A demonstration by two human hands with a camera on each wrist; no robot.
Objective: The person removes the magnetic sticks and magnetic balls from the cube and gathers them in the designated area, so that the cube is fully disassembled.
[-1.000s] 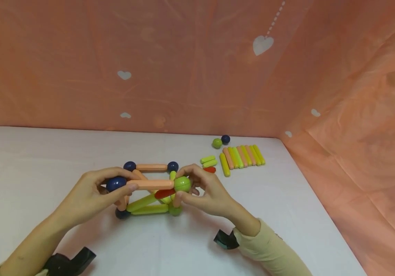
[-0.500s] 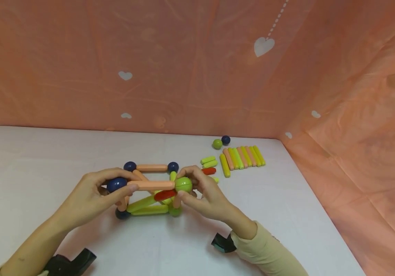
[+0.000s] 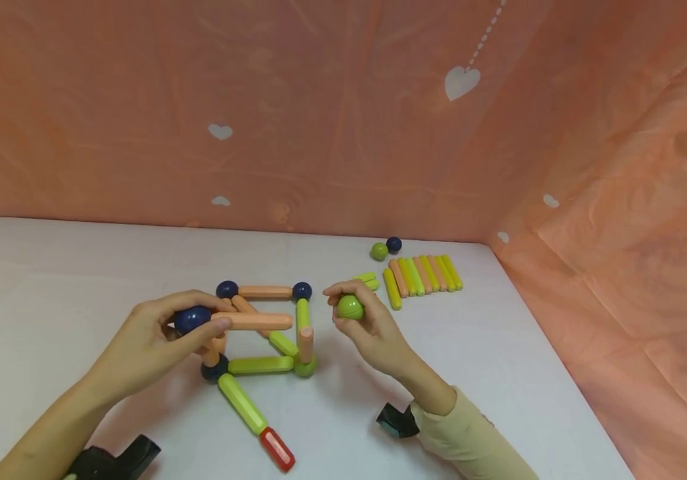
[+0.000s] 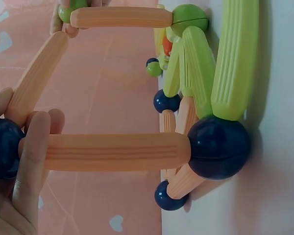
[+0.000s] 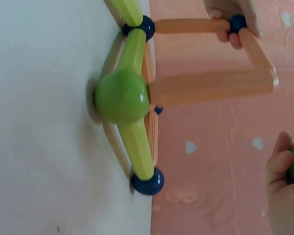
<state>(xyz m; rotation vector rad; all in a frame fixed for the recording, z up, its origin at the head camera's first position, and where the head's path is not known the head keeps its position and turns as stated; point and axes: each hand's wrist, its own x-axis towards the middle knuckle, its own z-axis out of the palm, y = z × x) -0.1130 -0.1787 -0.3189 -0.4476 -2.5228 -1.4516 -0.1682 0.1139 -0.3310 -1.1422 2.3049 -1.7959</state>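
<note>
My left hand [image 3: 150, 337] grips a navy ball [image 3: 192, 321], from which a peach stick [image 3: 256, 322] extends rightward in the air. A second peach stick [image 4: 112, 152] stands below that ball, joining it to a navy base ball [image 4: 219, 148]. Between the fingers of my right hand [image 3: 382, 340] is a green ball [image 3: 351, 307], apart from the sticks. Another upright peach stick [image 5: 213, 87] rises from a green base ball [image 5: 122, 95], its top end free. A light green stick [image 3: 243, 404] with a red stick [image 3: 277, 450] at its end slants from the frame's front-left corner.
Behind the hands lie a row of yellow, peach and green sticks [image 3: 424, 275], a loose green ball [image 3: 379, 251] and a navy ball [image 3: 394, 245]. Short green sticks [image 3: 367, 280] lie partly behind my right hand. Pink cloth [image 3: 343, 133] hangs behind the white table [image 3: 79, 267].
The green ball has come off the peach stick, moving right and up with my right hand. The green-and-red stick pair has swung toward the front. My left hand has shifted slightly left.
</note>
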